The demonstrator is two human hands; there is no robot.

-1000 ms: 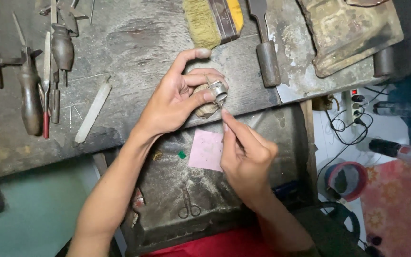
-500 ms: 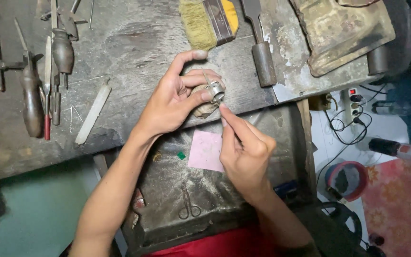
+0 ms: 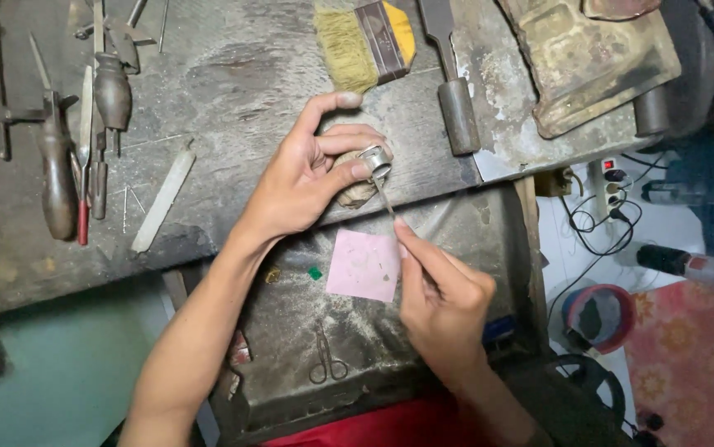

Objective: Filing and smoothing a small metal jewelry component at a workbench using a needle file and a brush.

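The left hand pinches a small silver metal ring between thumb and curled fingers, index finger stretched up toward the brush, holding the ring against a rounded wooden peg at the front edge of the worn grey workbench. The right hand is closed around a thin metal file — its tip reaches up into the ring, fingers pinched tight on the lower end.

Just below the ring, in the dark tray under the bench edge, lies a pink square sheet, with a tiny green piece to its left and a small pair of scissors nearer the body.

Above the left hand sits a straw-bristled brush with a yellow and brown handle; beside it a flat tool with a dark cylindrical handle. To the far left — a row of wooden-handled tools and a pale flat stick.
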